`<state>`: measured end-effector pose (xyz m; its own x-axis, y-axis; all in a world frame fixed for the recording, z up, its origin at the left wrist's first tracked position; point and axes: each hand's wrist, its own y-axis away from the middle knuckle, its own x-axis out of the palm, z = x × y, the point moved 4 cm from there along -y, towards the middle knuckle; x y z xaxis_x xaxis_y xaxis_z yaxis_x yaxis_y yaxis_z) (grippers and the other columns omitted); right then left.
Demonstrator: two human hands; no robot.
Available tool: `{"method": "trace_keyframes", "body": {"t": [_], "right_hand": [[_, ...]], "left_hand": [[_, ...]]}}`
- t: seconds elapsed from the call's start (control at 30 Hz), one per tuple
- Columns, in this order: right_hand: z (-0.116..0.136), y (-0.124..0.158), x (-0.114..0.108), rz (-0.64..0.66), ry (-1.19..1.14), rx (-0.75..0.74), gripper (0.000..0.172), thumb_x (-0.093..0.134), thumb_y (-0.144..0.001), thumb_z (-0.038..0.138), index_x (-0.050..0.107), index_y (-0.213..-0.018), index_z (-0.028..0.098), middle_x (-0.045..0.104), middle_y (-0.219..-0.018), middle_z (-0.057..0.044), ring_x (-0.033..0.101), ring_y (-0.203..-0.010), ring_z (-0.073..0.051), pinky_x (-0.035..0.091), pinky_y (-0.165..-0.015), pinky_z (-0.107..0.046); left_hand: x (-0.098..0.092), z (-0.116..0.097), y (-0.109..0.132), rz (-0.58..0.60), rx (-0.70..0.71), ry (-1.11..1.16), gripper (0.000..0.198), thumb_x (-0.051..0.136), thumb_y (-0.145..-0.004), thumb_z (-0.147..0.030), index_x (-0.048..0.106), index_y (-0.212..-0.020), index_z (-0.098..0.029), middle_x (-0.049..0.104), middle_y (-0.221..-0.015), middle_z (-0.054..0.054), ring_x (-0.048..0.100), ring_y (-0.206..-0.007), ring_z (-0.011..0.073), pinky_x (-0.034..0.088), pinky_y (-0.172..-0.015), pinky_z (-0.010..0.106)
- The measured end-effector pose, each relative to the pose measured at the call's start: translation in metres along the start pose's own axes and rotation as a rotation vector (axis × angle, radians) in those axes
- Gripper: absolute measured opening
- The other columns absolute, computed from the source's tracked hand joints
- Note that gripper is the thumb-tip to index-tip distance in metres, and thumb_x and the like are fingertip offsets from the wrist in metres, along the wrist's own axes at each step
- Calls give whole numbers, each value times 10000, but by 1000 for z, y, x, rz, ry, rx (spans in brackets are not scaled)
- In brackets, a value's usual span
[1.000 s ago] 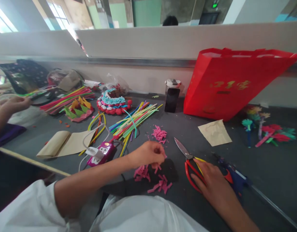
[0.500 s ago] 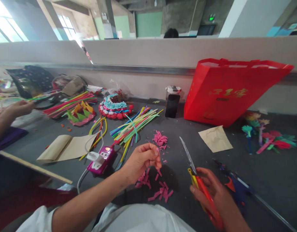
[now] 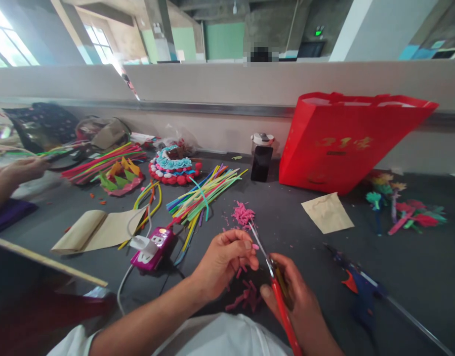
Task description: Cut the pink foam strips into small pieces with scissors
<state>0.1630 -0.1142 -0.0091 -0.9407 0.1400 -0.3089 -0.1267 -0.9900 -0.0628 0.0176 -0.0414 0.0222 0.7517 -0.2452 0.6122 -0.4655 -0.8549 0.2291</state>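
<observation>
Between the thumb and fingertips of my left hand point(image 3: 227, 259) is a small pink piece point(image 3: 255, 246), its end poking out to the right. My right hand point(image 3: 296, 291) is wrapped round scissors point(image 3: 277, 289) with a red handle and a yellow one. Their metal blades point up and left, close beside the pink piece; whether they touch it I cannot tell. Beyond the blade tips lies a heap of pink clippings point(image 3: 242, 213). More short pink strips point(image 3: 245, 296) are on the table below my left hand, partly in shadow.
Colourful pipe cleaners point(image 3: 208, 195) and a purple power strip point(image 3: 153, 249) lie to the left. A phone point(image 3: 262, 163) leans upright near a red bag point(image 3: 346, 143). Brown paper point(image 3: 328, 213) and a blue glue gun point(image 3: 360, 287) are at right. Another person's hand point(image 3: 23, 170) is at far left.
My right hand has moved left with the scissors, bringing the blades beside my left fingertips. The scissors look more closed. My left hand has shifted slightly right and down.
</observation>
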Motion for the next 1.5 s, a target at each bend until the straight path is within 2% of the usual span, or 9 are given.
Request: {"method": "trace_keyframes", "body": {"t": [0.23,0.4,0.63,0.73,0.93,1.07,1.23,1.37,1.5], "right_hand": [[10,-18,6,-58,-373,37,412,685,-755,392,530,-1091,210,650,-857,-49,646,-745,-177,542,-617,-251],[19,-27,7,-9,-419,129,459,709,-728,365,509,-1106,199,667,-862,-48,602,-575,-131,475,-457,-208],[9,-27,8,-30,-459,137,478,668,-764,338,466,-1178,210,641,-874,-24,579,-577,-110,446,-459,-191],[9,-28,6,-25,-405,109,458,644,-778,311,469,-1190,211,636,-889,-26,571,-585,-104,443,-469,-189],[26,-31,2,-80,-259,2,349,629,-762,297,533,-1084,203,636,-811,-14,579,-586,-115,474,-489,-193],[26,-33,4,-50,-293,0,319,611,-767,272,530,-1070,213,655,-865,-26,629,-662,-141,515,-546,-211],[21,-31,3,-33,-179,-66,300,568,-806,237,509,-1099,218,647,-939,-36,645,-766,-155,535,-657,-238],[18,-22,1,-75,104,-200,357,567,-834,254,458,-1173,234,601,-1044,-47,614,-900,-175,513,-791,-288],[13,-11,8,-33,262,-259,386,590,-844,300,434,-1190,234,579,-1091,-61,598,-947,-192,506,-808,-310]], "left_hand": [[0,3,1,-70,111,-322,163,728,-695,-238,617,-745,-131,629,-604,5,591,-559,111,451,-595,223],[-2,8,2,-100,161,-546,169,697,-706,-288,612,-749,-148,629,-631,5,582,-582,117,451,-575,222],[2,10,6,-103,213,-814,97,637,-729,-247,627,-702,-154,629,-659,15,558,-611,120,446,-588,223],[1,13,5,-81,166,-778,111,648,-727,-261,627,-717,-152,617,-653,8,550,-591,112,439,-567,216],[-3,20,0,39,18,-474,277,719,-694,-339,574,-844,-156,611,-667,-11,570,-545,105,458,-542,224],[-1,20,1,25,-50,-466,276,731,-683,-349,595,-795,-136,605,-614,-8,550,-502,100,432,-501,214],[-3,13,0,-25,6,-481,186,736,-681,-270,632,-721,-122,582,-578,-16,518,-508,80,400,-514,196],[-6,4,1,-128,61,-197,118,717,-711,-225,639,-760,-151,582,-610,-28,526,-531,79,411,-552,204],[-3,-1,6,-139,94,-24,137,729,-709,-224,634,-793,-172,598,-670,-28,544,-559,82,420,-572,206]]}}
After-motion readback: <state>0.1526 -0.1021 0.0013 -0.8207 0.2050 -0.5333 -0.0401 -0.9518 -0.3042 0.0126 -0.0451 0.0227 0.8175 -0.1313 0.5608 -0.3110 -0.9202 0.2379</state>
